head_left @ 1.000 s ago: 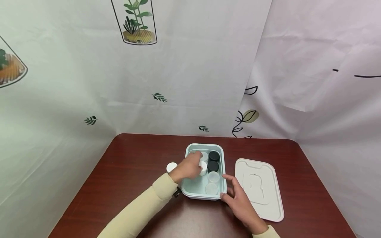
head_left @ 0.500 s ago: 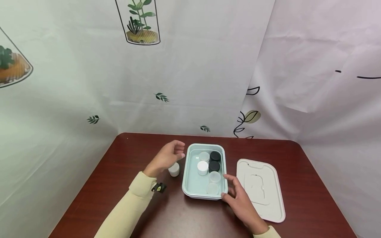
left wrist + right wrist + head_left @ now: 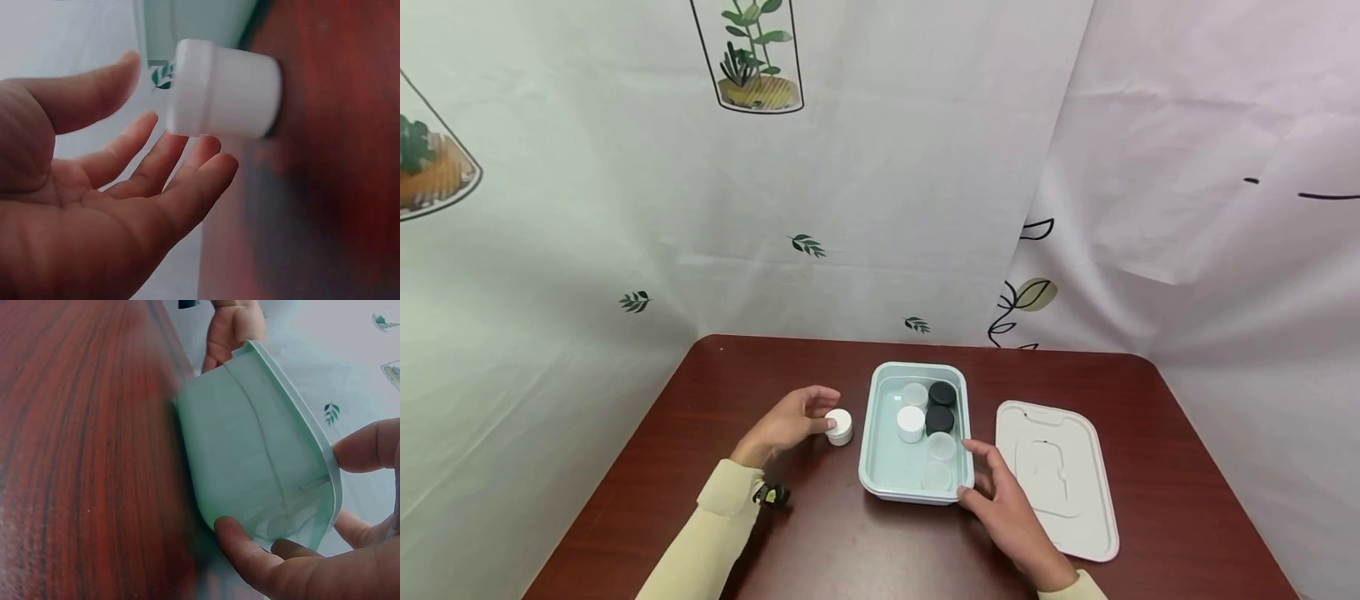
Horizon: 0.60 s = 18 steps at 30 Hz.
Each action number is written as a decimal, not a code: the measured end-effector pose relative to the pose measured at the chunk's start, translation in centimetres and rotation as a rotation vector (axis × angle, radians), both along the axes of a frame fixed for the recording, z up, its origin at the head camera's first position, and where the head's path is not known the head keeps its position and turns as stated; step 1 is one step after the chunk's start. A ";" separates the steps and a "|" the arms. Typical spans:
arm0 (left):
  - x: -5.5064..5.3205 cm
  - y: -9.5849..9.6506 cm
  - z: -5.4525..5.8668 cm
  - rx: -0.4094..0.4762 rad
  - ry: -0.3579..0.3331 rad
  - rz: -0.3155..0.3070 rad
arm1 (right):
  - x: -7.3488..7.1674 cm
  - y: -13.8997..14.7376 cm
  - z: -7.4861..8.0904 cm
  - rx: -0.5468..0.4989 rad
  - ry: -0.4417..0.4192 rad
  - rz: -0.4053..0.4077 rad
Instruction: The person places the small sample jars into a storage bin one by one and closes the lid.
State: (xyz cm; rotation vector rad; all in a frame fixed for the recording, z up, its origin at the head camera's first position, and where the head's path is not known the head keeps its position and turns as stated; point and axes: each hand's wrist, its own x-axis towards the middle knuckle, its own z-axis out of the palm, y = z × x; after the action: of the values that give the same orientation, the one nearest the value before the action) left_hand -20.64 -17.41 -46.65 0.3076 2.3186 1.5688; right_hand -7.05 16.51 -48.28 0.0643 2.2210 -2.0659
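Observation:
On the table's left side stands a white screw-top jar (image 3: 839,427). My left hand (image 3: 788,427) is beside it, fingers loosely bent and spread. In the left wrist view, a gap shows between the thumb and the jar (image 3: 225,89); the fingers reach just beneath it without gripping. A pale green plastic container (image 3: 880,467) holds another white jar (image 3: 911,423), two black-lidded jars (image 3: 940,420) and several translucent ones (image 3: 936,476). At its near right corner my right hand (image 3: 1006,510) holds it, thumb at the rim and fingers curved against the wall (image 3: 250,456).
A white lid (image 3: 1060,483) lies flat to the right of the container. The dark red wooden table (image 3: 760,367) ends at a printed fabric backdrop (image 3: 880,167) behind and on both sides.
My left hand has come out of the container, where a white jar now stands uncovered, and moved left and down to the jar on the table. My right hand stays at the container's corner.

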 end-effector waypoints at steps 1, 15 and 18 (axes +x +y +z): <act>0.2 -0.1 -0.3 0.003 -0.005 -0.016 | 0.0 0.0 0.0 0.000 0.001 0.000; 1.7 0.0 -2.1 0.032 -0.014 -0.053 | 0.0 0.0 0.0 -0.019 -0.005 0.005; 1.9 0.0 -2.2 0.034 -0.011 -0.044 | 0.0 0.0 -0.1 -0.018 -0.006 0.007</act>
State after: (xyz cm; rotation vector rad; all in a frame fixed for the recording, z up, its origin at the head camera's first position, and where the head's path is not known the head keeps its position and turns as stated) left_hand -18.72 -17.38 -48.82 0.3551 2.2629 1.5860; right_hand -7.04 16.53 -48.33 0.0617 2.1951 -2.0793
